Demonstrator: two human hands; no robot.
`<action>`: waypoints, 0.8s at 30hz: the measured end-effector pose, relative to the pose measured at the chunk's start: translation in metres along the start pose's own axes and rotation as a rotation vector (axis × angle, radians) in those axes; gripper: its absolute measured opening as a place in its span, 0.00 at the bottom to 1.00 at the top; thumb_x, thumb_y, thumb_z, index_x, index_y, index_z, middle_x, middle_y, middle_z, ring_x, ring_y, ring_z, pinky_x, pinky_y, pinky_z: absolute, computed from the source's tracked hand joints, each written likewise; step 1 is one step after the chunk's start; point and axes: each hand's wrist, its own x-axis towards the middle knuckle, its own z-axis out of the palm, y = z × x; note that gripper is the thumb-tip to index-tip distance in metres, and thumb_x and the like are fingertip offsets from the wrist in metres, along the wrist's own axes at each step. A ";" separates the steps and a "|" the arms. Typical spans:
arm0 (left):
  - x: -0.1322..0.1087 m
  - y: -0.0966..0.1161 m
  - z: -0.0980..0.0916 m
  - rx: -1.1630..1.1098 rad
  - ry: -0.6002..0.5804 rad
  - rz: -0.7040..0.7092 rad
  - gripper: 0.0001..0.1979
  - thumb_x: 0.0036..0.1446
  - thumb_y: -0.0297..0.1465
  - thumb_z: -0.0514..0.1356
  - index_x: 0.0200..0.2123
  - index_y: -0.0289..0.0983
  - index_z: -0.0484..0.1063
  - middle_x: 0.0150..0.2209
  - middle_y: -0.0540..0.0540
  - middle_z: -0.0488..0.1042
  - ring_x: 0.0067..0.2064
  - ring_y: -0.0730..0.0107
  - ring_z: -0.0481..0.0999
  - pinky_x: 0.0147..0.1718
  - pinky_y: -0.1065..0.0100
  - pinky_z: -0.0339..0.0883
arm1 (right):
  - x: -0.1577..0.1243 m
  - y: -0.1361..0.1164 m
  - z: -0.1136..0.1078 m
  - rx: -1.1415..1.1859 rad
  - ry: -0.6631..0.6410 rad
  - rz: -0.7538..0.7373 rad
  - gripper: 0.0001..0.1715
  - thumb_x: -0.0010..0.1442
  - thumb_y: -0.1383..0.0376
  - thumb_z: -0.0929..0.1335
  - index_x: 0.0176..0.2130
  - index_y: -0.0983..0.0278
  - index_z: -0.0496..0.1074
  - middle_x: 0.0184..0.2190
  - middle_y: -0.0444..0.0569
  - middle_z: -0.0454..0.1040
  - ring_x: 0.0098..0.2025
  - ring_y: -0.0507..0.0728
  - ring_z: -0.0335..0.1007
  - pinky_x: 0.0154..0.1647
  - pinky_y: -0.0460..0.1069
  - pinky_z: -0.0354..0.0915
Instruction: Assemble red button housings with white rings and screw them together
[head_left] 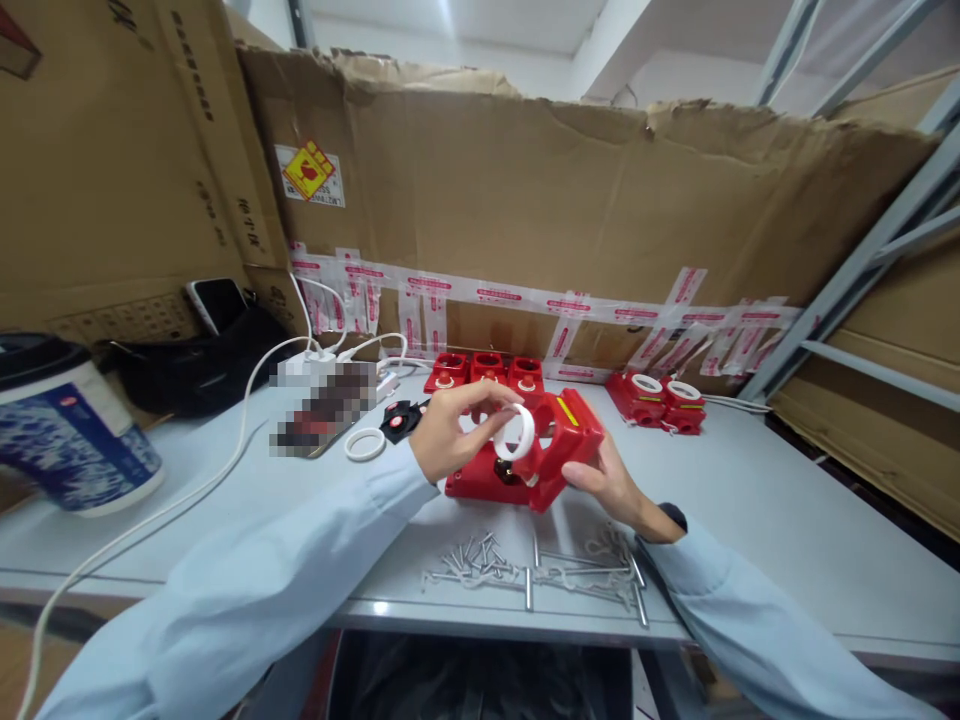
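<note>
Between the thumb and fingers of my left hand point(456, 428) is a white ring point(515, 434), held upright in front of a red plastic housing. My right hand point(611, 480) grips that red housing point(568, 445) from its right side, tilted, with a yellow label strip on its upper face. Another red part point(480, 478) sits on the table just behind and below the hands, partly hidden by them. A second white ring point(365, 445) lies flat left of my left hand, beside some black parts point(401, 420).
Several red housings point(487, 368) stand along the cardboard wall point(487, 190); two more with white rings point(666, 400) are at right. Screws point(476, 555) and metal T-bars with cord point(585, 570) lie at the front. A patterned cup point(71, 430), phone point(322, 410) and cable point(241, 430) occupy the left.
</note>
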 end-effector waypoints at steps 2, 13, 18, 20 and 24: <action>-0.002 0.001 0.012 -0.015 0.018 0.004 0.07 0.57 0.29 0.57 0.37 0.33 0.72 0.31 0.46 0.74 0.28 0.75 0.70 0.29 0.72 0.64 | -0.001 0.001 0.003 0.065 -0.032 0.022 0.33 0.49 0.55 0.70 0.51 0.60 0.58 0.47 0.51 0.70 0.46 0.59 0.69 0.47 0.54 0.64; -0.012 0.003 0.025 0.016 0.136 0.011 0.08 0.54 0.25 0.56 0.39 0.35 0.70 0.31 0.48 0.70 0.25 0.78 0.66 0.26 0.74 0.62 | -0.002 0.000 0.011 0.204 -0.028 0.105 0.33 0.48 0.58 0.72 0.50 0.62 0.58 0.46 0.51 0.70 0.47 0.58 0.68 0.49 0.54 0.63; -0.013 0.004 0.025 -0.002 0.150 0.012 0.08 0.54 0.24 0.56 0.38 0.35 0.72 0.31 0.48 0.69 0.24 0.80 0.66 0.24 0.75 0.62 | -0.001 -0.002 0.011 0.169 -0.027 0.082 0.32 0.47 0.59 0.72 0.49 0.61 0.58 0.45 0.50 0.70 0.45 0.57 0.69 0.46 0.52 0.65; -0.013 0.006 0.025 -0.011 0.160 0.008 0.08 0.54 0.24 0.56 0.37 0.34 0.73 0.32 0.47 0.70 0.24 0.80 0.66 0.24 0.75 0.63 | -0.002 -0.001 0.012 0.143 -0.037 0.076 0.32 0.47 0.59 0.72 0.49 0.60 0.57 0.44 0.50 0.71 0.43 0.56 0.70 0.45 0.51 0.65; -0.013 0.012 0.023 -0.022 0.166 0.034 0.09 0.55 0.24 0.55 0.36 0.32 0.74 0.32 0.45 0.71 0.30 0.75 0.71 0.28 0.73 0.66 | -0.004 0.000 0.013 0.138 -0.033 0.067 0.32 0.48 0.60 0.72 0.49 0.59 0.56 0.44 0.49 0.71 0.42 0.55 0.70 0.45 0.51 0.66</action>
